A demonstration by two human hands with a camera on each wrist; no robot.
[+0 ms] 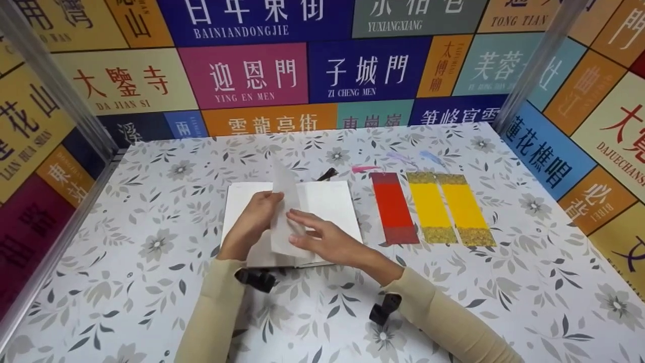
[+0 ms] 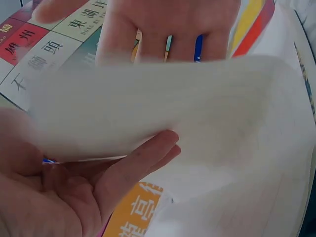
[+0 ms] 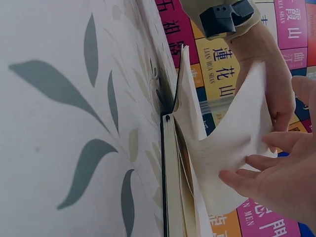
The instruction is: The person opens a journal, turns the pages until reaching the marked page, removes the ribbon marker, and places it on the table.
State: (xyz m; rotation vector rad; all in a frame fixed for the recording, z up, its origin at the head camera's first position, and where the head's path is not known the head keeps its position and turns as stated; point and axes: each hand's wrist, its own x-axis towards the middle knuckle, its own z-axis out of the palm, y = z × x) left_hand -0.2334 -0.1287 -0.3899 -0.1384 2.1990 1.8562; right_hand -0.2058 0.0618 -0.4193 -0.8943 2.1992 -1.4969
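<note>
- Here we are at the open book (image 1: 332, 201), lying at the middle of the head view on the patterned tablecloth (image 1: 158, 244), and 1 page (image 1: 281, 224) is standing up between 2 hands!
- Left hand (image 1: 257, 214), at the page's 9 o'clock: the thumb and fingers look to be closed on the page in a light pinch, its thumb tip at the edge.
- Right hand (image 1: 327, 239), at the page's 4 o'clock: the fingers are apart and fairly straight, the tips resting against the page; no curl round it, so this looks like support, not a hold.
- The step in hand, I'd judge, is leafing: a single page caught between the book's 2 sides. Which way it is headed, the stills can't tell.
- What does the next move call for? My call: keep that pinch gentle, bring the page down flat to 1 side, then smooth it with spread fingers. A hard tug could crease the thin paper.
- Out at the book's 3 o'clock, a red strip (image 1: 395, 209), then 2 yellow strips (image 1: 429, 205) beyond, all clear of both hands; a dark tassel (image 1: 328, 174) peeks out at the book's 1 o'clock.
</note>
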